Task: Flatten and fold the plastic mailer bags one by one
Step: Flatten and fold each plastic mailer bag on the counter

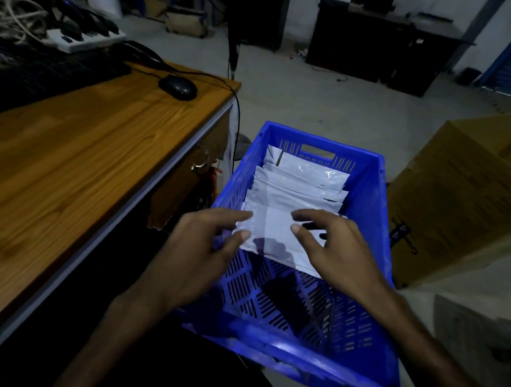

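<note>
A blue plastic crate [364, 189] stands on the floor to the right of the desk. Inside it, several folded white mailer bags [303, 177] lie in an overlapping row toward the far end. The nearest folded bag [274, 236] lies under both hands. My left hand [198, 250] hovers at its left edge with fingers spread and relaxed, the thumb near the bag. My right hand [331, 245] is over its right part, fingers loosely extended; whether they touch the bag is unclear. Neither hand plainly grips it.
A wooden desk [88, 158] runs along the left, carrying a black mouse [177, 86], a keyboard and a power strip [84, 40]. A cardboard box [457, 198] stands right of the crate. Dark furniture lines the far wall across a concrete floor.
</note>
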